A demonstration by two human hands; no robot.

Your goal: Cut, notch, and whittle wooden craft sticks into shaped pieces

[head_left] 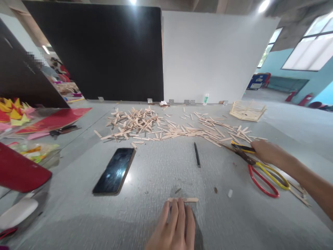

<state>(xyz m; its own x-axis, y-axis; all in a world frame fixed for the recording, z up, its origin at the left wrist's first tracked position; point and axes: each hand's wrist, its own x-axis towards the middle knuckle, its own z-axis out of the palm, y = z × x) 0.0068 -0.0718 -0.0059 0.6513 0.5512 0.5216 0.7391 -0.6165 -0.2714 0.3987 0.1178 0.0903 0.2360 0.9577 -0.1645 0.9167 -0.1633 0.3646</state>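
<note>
My left hand point(175, 225) is at the near middle of the table, fingers bent and close together, its fingertips pinning a flat wooden craft stick point(191, 200). The stick's right part shows beyond the fingers; the rest lies beneath them. On the right, my right hand point(264, 151) has its fingers closed around the end of a yellow-and-black cutter point(243, 147), which looks like a utility knife. Just under that hand lie large scissors point(251, 161) with one red and one yellow handle loop. A black pen point(197, 154) lies between the two hands, farther back.
Behind the pen spreads a loose pile of craft sticks point(135, 121). A phone point(114, 171) lies left of centre. At the back right sits a small stick-built tray point(247, 111). Upright black point(104, 52) and white panels point(213, 55) border the far edge. A red cylinder point(20, 170) lies left.
</note>
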